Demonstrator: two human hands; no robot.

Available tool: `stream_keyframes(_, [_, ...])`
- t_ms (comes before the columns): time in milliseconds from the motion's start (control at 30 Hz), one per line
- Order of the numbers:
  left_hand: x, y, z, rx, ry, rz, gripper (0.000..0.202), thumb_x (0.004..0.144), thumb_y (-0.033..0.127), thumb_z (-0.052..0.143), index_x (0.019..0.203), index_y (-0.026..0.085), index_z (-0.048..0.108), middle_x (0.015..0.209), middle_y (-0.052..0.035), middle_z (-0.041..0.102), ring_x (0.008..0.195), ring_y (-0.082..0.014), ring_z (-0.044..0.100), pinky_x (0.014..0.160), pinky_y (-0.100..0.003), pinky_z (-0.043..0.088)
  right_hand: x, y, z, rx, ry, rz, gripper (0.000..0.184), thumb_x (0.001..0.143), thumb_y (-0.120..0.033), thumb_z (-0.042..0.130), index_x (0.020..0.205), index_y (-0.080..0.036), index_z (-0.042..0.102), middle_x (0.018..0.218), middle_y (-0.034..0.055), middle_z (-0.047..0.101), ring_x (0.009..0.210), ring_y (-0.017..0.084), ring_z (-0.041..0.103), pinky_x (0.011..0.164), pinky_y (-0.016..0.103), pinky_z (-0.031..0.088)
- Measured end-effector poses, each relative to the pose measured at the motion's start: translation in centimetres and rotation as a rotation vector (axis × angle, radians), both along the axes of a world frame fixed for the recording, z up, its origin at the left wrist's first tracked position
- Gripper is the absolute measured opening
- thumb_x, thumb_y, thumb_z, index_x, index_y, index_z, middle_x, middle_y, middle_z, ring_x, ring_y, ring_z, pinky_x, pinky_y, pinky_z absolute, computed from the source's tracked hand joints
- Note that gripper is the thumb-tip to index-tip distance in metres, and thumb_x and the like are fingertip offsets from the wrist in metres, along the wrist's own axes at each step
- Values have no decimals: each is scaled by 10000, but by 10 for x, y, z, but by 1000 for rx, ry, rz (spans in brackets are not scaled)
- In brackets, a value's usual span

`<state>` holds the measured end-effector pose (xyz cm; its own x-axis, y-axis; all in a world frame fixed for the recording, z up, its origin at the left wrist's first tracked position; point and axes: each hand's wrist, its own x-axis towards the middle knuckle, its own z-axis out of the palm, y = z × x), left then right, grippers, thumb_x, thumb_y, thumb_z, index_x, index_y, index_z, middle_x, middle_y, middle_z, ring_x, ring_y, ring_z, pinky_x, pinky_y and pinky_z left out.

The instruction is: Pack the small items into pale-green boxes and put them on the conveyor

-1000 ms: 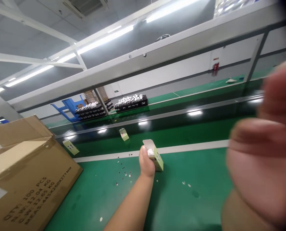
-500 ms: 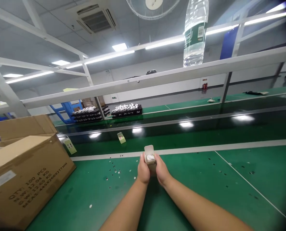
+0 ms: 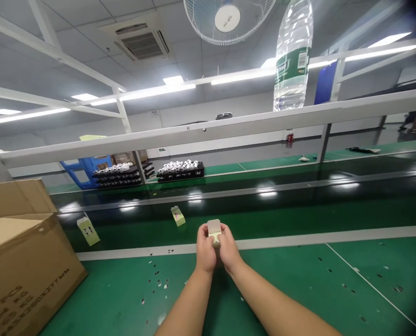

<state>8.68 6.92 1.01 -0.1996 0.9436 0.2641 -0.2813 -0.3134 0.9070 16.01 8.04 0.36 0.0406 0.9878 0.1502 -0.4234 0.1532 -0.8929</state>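
Between my two hands is a small carton (image 3: 214,227) with its top flap standing up. My left hand (image 3: 205,252) grips its left side, and my right hand (image 3: 229,251) wraps round the right side. Both thumbs press at the opening, where a pale yellow-green surface shows. What lies inside the carton is mostly hidden by the thumbs. Beyond my hands, on the dark belt, lies a pale green box (image 3: 177,216) with an open flap. Farther left rests another pale green box (image 3: 88,230) with dark marks.
A large brown cardboard box (image 3: 29,270) stands at the left. Small dark and white bits lie scattered over the green table (image 3: 281,289). Above the belt runs a white rail (image 3: 159,135) bearing a water bottle (image 3: 292,70). Black trays (image 3: 180,173) of black-and-white pieces sit at the back.
My thumbs have come over the carton's opening, where a white round item showed before. The view has shifted, so the cardboard box sits lower and farther left.
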Motion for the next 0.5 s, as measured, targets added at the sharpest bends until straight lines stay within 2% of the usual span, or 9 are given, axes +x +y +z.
stream_keyframes(133, [-3, 3, -8, 79, 79, 98, 59, 743, 210, 486, 742, 178, 536, 886, -29, 565, 825, -170, 562, 750, -273, 456, 3, 3, -5, 66, 63, -61, 76, 666, -181, 519, 739, -200, 525, 930, 21, 642, 793, 166, 591, 698, 268, 474])
stream_keyframes(200, [-6, 2, -14, 146, 140, 111, 183, 824, 268, 418, 704, 178, 523, 897, -44, 544, 843, -181, 551, 766, -291, 454, 5, 2, -10, 70, 91, -81, 20, 686, -203, 500, 687, -193, 516, 915, 35, 646, 778, 176, 595, 665, 275, 476])
stream_keyframes(300, [-10, -2, -24, 259, 261, 127, 301, 913, 392, 345, 826, 185, 545, 956, -66, 531, 885, -203, 550, 813, -334, 459, 9, -4, -19, 159, 17, -89, 168, 777, -256, 444, 797, -188, 596, 974, 66, 660, 880, 213, 617, 746, 318, 500])
stream_keyframes(367, [-12, -5, -28, 309, 395, 162, 278, 900, 448, 435, 939, 191, 533, 1021, -77, 522, 940, -215, 548, 860, -358, 453, 13, -9, -26, 245, -100, -88, 246, 841, -297, 420, 940, -187, 617, 1025, 76, 656, 944, 223, 614, 821, 341, 500])
stream_keyframes(433, [-13, -8, -30, 333, 518, 187, 272, 873, 430, 529, 1015, 198, 513, 1073, -85, 514, 995, -222, 540, 901, -373, 441, 17, -12, -31, 299, -224, -107, 300, 892, -331, 401, 1070, -190, 597, 1069, 81, 644, 966, 221, 610, 858, 350, 498])
stream_keyframes(500, [-14, -9, -29, 349, 567, 202, 248, 886, 396, 530, 1041, 203, 508, 1095, -87, 516, 1022, -220, 535, 922, -378, 433, 19, -13, -34, 328, -345, -149, 330, 929, -352, 384, 1144, -192, 578, 1120, 87, 629, 1003, 219, 602, 897, 358, 487])
